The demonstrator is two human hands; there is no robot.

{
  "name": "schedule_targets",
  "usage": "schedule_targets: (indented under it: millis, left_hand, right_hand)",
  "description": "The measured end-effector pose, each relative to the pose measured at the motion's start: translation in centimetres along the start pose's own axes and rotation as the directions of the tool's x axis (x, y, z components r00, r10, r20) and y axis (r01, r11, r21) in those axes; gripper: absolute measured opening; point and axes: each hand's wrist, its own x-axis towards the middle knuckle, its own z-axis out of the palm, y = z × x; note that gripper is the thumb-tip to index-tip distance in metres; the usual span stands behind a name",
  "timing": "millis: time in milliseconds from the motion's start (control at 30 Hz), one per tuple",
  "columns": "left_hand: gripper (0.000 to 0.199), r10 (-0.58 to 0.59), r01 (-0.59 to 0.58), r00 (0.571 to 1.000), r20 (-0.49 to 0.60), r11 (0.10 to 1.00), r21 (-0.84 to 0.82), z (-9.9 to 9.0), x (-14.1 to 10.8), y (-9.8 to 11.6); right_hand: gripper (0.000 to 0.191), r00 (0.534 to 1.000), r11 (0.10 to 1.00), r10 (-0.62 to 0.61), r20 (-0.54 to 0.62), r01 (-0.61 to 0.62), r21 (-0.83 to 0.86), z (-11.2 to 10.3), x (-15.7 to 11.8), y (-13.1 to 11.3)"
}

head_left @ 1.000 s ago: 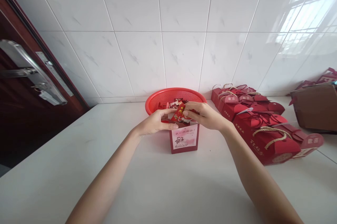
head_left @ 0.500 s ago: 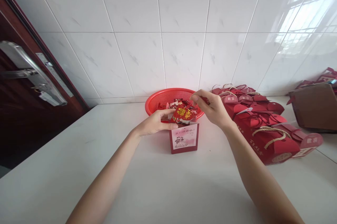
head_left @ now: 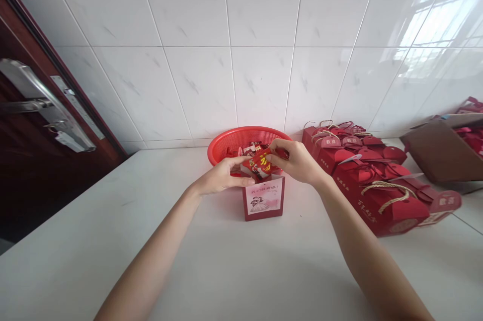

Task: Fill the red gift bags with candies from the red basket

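Observation:
A small open gift box stands upright in the middle of the counter, dark red with a pink and white front showing a drawn couple. My left hand grips its upper left edge, thumb across the front and fingers behind. Between finger and thumb, my right hand pinches a shiny red candy packet with gold lettering, tilted over the box's mouth. Part of the packet sits below the rim, and the box's inside is mostly hidden. Directly behind is a red plastic basket holding several small wrapped pieces.
Several red gift boxes with rope or ribbon handles stand in rows on the right. Past them is a brown cardboard box with red items inside. A tiled wall rises behind the counter; a dark door is at left.
My right hand has come down and left onto the red packet, which has turned and tilted. The left hand and the box have stayed in place.

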Motion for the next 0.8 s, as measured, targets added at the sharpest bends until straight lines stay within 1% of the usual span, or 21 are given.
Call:
schedule_targets:
  millis: [100, 167, 267, 367, 433, 533, 600, 667, 733, 800]
  left_hand:
    - [0.056, 0.008, -0.008, 1.000, 0.016, 1.000, 0.017, 0.0, 0.0, 0.1]
    - [0.050, 0.018, -0.018, 1.000, 0.004, 0.999, 0.047, -0.1, 0.0, 0.1]
    - [0.049, 0.016, -0.014, 1.000, -0.026, 0.996, 0.085, -0.1, 0.0, 0.1]
    - [0.065, -0.025, 0.026, 1.000, -0.014, 0.997, 0.075, -0.2, -0.1, 0.1]
    - [0.076, -0.043, 0.043, 0.999, -0.008, 0.995, 0.085, -0.1, -0.2, 0.2]
    - [0.086, -0.073, 0.069, 0.997, 0.021, 0.986, 0.155, 0.2, -0.8, 0.8]
    - [0.091, -0.096, 0.083, 0.994, 0.053, 0.973, 0.215, 0.6, -1.3, 1.2]
    - [0.094, -0.102, 0.075, 0.991, 0.089, 0.962, 0.262, 1.1, -1.8, 1.7]
    - [0.090, -0.078, 0.038, 0.989, 0.125, 0.955, 0.295, 1.7, -2.3, 2.1]
    - [0.085, -0.049, 0.002, 0.989, 0.137, 0.945, 0.326, 2.2, -2.5, 2.4]
  right_hand:
    - [0.017, 0.999, 0.998, 0.042, -0.019, -0.041, 0.043, 0.0, 0.1, 0.2]
    - [0.018, 0.996, 0.989, 0.076, -0.046, -0.069, 0.127, 0.0, 0.2, 0.2]
    - [0.016, 0.995, 0.972, 0.098, -0.010, -0.093, 0.216, 0.1, 0.1, 0.2]
    - [0.013, 0.994, 0.984, 0.078, 0.074, -0.088, 0.156, -0.1, 0.0, 0.1]
    - [0.012, 0.986, 0.993, 0.050, 0.156, -0.066, 0.095, -0.5, -0.1, 0.0]
    - [0.006, 0.962, 0.998, 0.024, 0.272, -0.041, 0.057, -1.7, -0.5, -0.4]
    - [0.004, 0.949, 0.998, 0.016, 0.316, -0.035, 0.056, -2.8, -0.9, -1.0]
    - [0.007, 0.940, 0.999, 0.008, 0.341, -0.025, 0.047, -3.8, -1.4, -1.9]
    - [0.006, 0.934, 1.000, -0.007, 0.357, -0.004, 0.031, -4.7, -2.0, -2.8]
    - [0.005, 0.928, 1.000, -0.023, 0.371, 0.022, 0.009, -5.1, -2.5, -3.6]
